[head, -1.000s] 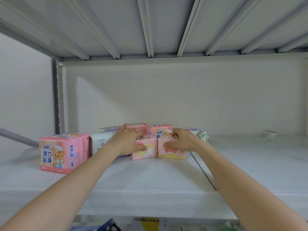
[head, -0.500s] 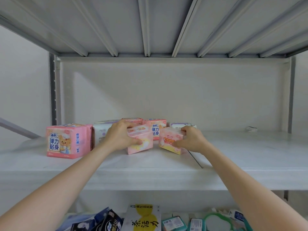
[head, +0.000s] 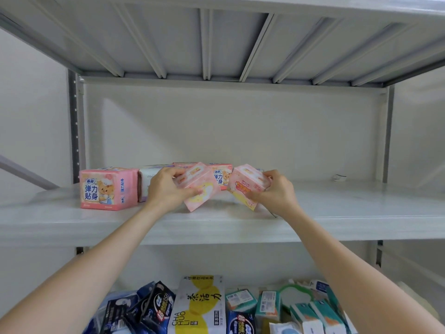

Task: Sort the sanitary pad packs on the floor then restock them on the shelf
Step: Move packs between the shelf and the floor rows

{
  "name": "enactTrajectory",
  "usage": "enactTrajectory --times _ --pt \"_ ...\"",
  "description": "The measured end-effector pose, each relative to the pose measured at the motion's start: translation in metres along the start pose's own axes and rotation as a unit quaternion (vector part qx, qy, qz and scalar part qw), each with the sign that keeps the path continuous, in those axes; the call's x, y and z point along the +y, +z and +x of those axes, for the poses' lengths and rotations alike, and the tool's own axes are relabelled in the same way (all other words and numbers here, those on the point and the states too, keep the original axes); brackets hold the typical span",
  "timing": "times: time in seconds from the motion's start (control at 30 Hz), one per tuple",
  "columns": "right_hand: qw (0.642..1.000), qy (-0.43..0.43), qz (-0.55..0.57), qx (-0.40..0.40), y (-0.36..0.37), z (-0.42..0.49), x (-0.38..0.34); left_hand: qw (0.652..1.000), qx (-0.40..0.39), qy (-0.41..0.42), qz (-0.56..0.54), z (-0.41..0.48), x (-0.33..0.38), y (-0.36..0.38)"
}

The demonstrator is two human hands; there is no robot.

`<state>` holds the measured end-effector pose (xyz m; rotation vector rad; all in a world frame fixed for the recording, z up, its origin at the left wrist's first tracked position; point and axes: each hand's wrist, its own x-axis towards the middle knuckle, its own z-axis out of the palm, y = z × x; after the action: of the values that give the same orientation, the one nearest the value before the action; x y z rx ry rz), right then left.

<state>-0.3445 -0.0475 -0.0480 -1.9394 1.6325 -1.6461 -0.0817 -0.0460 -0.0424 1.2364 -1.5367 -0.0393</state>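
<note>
Two bare hands are up at the grey metal shelf [head: 72, 220], each holding one pack. Left hand [head: 166, 189] grips a small pale pink soft plastic pad pack with yellow-white print [head: 203, 191]: thumb on the front face, fingers curled over the top, clamped on it. The pack is tilted, and whether its lower corner touches the board I cannot tell.

Right hand [head: 274, 194] grips a small pink soft plastic pad pack with orange lettering [head: 243, 186], thumb low on the front, fingers curled on the top edge, clamped. It is tilted too, its lowest corner close over the board at 6 o'clock. The held packs are side by side with a narrow gap between them, not touching.

At 9 o'clock from the left hand, a large pink square pad pack with a cartoon bear [head: 106, 189] stands upright on the shelf. Just beside it is a white pad pack with purple print [head: 147, 177], partly hidden by the left hand. At 12 o'clock, in the gap behind the held packs, a second pink bear pack [head: 221, 175] stands at the back.

Far along the board at 3 o'clock lies a small white object [head: 338, 177], too small to tell what.

Below the shelf at 6 o'clock is a heap: black glossy packs [head: 154, 307] at 7 o'clock, a tall white pack with yellow print [head: 199, 307] at 6, teal-and-white packs [head: 310, 314] at 5. What the heap lies on, I cannot tell.
</note>
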Motion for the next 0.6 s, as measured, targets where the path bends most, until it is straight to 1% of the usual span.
enactTrajectory --times 0.13,0.37,0.6 --pt "0.999 0.02 0.023 0.017 -0.015 -0.021 -0.003 0.999 0.02 -0.006 -0.041 -0.019 0.011 -0.012" --pt "0.997 0.03 0.063 0.028 -0.05 -0.07 -0.006 0.998 0.036 -0.027 -0.048 -0.071 0.03 -0.031" --pt "0.991 0.046 0.122 -0.013 -0.082 -0.14 -0.002 0.997 0.033 -0.052 -0.051 -0.156 0.051 -0.046"
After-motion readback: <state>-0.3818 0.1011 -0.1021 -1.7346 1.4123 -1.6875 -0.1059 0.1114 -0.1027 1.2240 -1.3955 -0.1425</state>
